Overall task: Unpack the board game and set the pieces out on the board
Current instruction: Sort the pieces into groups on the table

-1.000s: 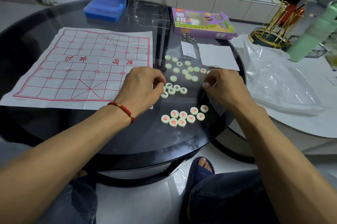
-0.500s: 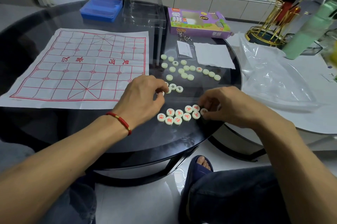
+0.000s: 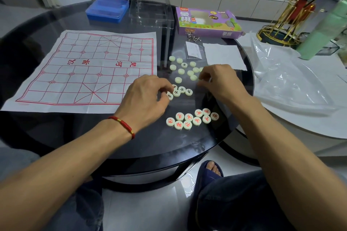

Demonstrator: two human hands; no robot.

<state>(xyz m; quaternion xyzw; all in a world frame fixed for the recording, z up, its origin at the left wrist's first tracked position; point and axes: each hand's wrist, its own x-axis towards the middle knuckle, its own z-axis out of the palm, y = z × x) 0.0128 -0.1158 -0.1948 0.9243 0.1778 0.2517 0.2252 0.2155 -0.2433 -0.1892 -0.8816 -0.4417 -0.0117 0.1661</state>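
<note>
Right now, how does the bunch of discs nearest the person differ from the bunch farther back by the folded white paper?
The near cluster shows red characters on every disc; the far cluster shows mostly blank faces, with one dark character visible. The near cluster is packed tight, discs touching; the far cluster is scattered loosely. No hand is at the near cluster; the right hand reaches into the far cluster. Both are pale round discs lying flat on the dark glass table, off the board.

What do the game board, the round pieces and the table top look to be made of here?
Game board: thin white paper or cloth, matte; fold creases and wavy edges show, and which of the two is unclear.
Round pieces: probably plastic, cream with a slight sheen, characters in red or black.
Table top: dark glass or a similar glossy sheet; it mirrors the room.
</note>
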